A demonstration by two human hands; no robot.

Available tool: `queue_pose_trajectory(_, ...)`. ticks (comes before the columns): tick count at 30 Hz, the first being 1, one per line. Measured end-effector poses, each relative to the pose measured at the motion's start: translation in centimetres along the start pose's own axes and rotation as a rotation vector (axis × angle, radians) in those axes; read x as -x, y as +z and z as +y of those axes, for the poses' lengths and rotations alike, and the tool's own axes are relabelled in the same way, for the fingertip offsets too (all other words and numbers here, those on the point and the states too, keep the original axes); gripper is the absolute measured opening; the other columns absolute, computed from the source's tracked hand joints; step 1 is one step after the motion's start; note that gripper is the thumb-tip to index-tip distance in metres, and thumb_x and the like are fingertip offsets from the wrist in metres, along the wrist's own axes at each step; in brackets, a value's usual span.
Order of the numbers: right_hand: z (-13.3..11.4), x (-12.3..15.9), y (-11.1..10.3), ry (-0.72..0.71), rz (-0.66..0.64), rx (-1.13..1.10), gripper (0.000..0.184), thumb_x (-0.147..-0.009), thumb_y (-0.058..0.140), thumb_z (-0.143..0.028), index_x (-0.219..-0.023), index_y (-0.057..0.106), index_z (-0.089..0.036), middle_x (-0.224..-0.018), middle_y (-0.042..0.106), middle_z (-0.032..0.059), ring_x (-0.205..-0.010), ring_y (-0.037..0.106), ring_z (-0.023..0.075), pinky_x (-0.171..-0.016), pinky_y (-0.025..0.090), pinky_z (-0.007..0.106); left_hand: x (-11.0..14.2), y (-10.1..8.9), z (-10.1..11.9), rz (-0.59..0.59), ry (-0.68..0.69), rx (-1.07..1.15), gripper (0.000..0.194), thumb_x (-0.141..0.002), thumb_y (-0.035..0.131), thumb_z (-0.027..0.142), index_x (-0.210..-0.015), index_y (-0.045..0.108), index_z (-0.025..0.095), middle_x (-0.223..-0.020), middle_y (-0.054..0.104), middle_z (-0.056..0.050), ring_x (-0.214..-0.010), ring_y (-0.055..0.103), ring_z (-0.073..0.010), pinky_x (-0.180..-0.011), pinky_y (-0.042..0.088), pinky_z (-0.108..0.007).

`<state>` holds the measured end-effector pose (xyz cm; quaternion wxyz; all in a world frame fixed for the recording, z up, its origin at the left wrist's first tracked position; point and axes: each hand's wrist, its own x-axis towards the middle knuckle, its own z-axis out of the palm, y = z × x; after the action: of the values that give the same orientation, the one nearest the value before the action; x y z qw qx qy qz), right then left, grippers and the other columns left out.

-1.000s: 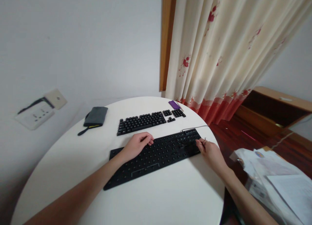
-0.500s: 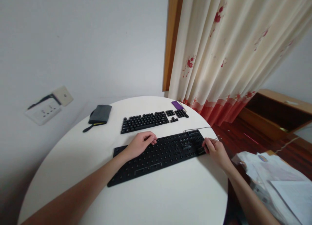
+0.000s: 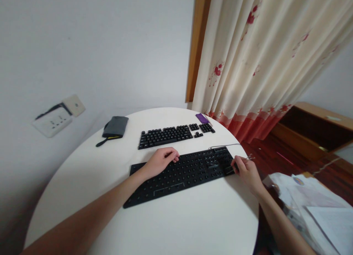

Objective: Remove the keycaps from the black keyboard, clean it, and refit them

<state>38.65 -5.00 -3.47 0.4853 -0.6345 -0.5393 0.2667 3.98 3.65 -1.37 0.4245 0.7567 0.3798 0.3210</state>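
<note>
A black keyboard (image 3: 193, 170) with its keycaps taken off lies slantwise on the round white table (image 3: 176, 225). Over its upper left part my left hand (image 3: 164, 159) rests with the fingers curled in; nothing shows in them. My right hand (image 3: 245, 170) is closed at the keyboard's right end, its fingertips by the number pad. Thin wire ends of what looks like a keycap puller (image 3: 250, 157) stick out from it; the rest is hidden by the fingers. Behind the keyboard, loose black keycaps (image 3: 165, 136) are laid out in keyboard order.
A grey pouch (image 3: 116, 127) with a black strap sits at the back left. Near the far right edge lies a small purple item (image 3: 202, 118). The keyboard's cable (image 3: 226, 146) runs off to the right. Papers and bags (image 3: 317, 203) are piled beside the table.
The whole view has shifted slightly. Both hands stay at about the same places on the keyboard, the right one still closed at its right end.
</note>
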Motion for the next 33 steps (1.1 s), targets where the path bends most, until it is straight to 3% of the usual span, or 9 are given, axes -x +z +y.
queue_pose_trajectory(10, -0.4, 0.4, 0.1, 0.004, 0.031, 0.012, 0.045, -0.094, 0.044, -0.052, -0.065, 0.056, -0.019, -0.05, 0.045, -0.0024, -0.047, 0.041, 0.0122, -0.05, 0.031, 0.026, 0.0, 0.0, 0.2, 0.0, 0.003, -0.002, 0.025, -0.094, 0.05, 0.033, -0.083, 0.066, 0.017, -0.081, 0.071, -0.003, -0.077, 0.066, -0.0164, -0.076, 0.052, -0.031)
queue_pose_trajectory(14, -0.4, 0.7, -0.4, -0.087, -0.053, 0.18, 0.042, -0.095, 0.041, -0.05, -0.069, 0.055, -0.02, -0.053, 0.046, -0.0016, -0.05, 0.041, 0.0135, -0.051, 0.031, 0.026, 0.0, 0.0, 0.2, -0.003, 0.006, -0.008, 0.026, -0.094, 0.05, 0.033, -0.083, 0.066, 0.017, -0.081, 0.071, -0.004, -0.077, 0.066, -0.0167, -0.076, 0.052, -0.031)
queue_pose_trajectory(18, -0.4, 0.8, -1.0, -0.194, -0.183, 0.389, 0.037, -0.095, 0.041, -0.047, -0.074, 0.057, -0.021, -0.064, 0.057, 0.0024, -0.06, 0.05, 0.0174, -0.059, 0.037, 0.028, 0.0, 0.0, 0.0, -0.008, 0.012, -0.007, 0.026, -0.094, 0.05, 0.033, -0.084, 0.066, 0.017, -0.082, 0.071, -0.004, -0.078, 0.066, -0.0169, -0.076, 0.052, -0.031)
queue_pose_trajectory(23, -1.0, 0.7, -0.9, -0.233, -0.217, 0.538, 0.038, -0.095, 0.04, -0.049, -0.076, 0.058, -0.022, -0.065, 0.058, 0.0033, -0.059, 0.05, 0.0181, -0.061, 0.035, 0.03, -0.1, 0.0, 0.0, -0.013, 0.009, -0.014, 0.025, -0.094, 0.051, 0.033, -0.083, 0.066, 0.017, -0.082, 0.071, -0.004, -0.078, 0.066, -0.017, -0.077, 0.051, -0.031)
queue_pose_trajectory(28, -1.1, 0.1, -0.8, -0.15, -0.169, 0.322, 0.037, -0.094, 0.044, -0.047, -0.073, 0.058, -0.02, -0.058, 0.053, 0.0008, -0.054, 0.046, 0.0154, -0.055, 0.034, 0.027, -0.1, 0.0, 0.0, -0.015, 0.014, -0.005, 0.025, -0.094, 0.051, 0.033, -0.083, 0.066, 0.017, -0.082, 0.07, -0.004, -0.078, 0.065, -0.0169, -0.077, 0.051, -0.031)
queue_pose_trajectory(33, 0.1, -0.3, -1.3, -0.015, 0.022, 0.06, 0.046, -0.093, 0.043, -0.051, -0.065, 0.057, -0.018, -0.05, 0.047, -0.001, -0.047, 0.041, 0.0125, -0.049, 0.033, 0.026, 0.0, 0.0, -0.1, -0.016, 0.01, -0.006, 0.025, -0.095, 0.05, 0.033, -0.084, 0.066, 0.017, -0.082, 0.071, -0.003, -0.079, 0.066, -0.0168, -0.077, 0.051, -0.032)
